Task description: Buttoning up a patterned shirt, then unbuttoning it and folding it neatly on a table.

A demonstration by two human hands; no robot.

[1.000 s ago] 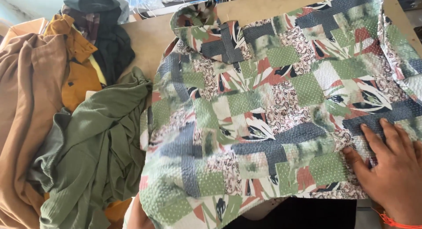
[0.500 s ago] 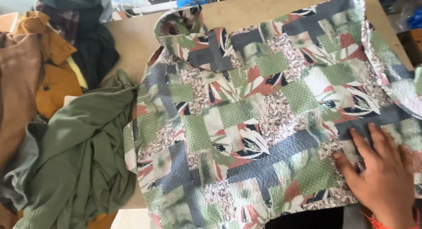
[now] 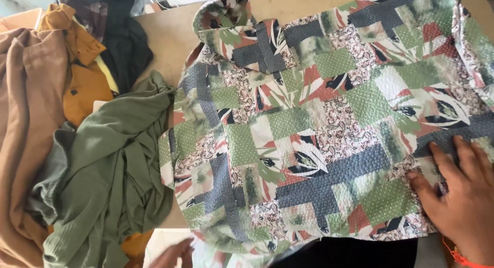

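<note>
My right hand [image 3: 460, 196] lies flat, fingers spread, pressing the patchwork shirt [image 3: 329, 124] spread across the wooden table [image 3: 164, 36]. Left hand [image 3: 174, 253] sits at the shirt's near hem; grip unclear. Risk: hem hangs off the edge, so a tug could slide it into the green garment [image 3: 108, 175]. No containers visible.

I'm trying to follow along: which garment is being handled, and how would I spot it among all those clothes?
Start at the wooden table, with a heap of plain clothes on its left side. The patchwork shirt lies spread flat to the right of the crumpled green garment, with the right hand pressing on it. It alone is printed, in green, grey and rust patches with leaves; its neighbours are plain.
</note>
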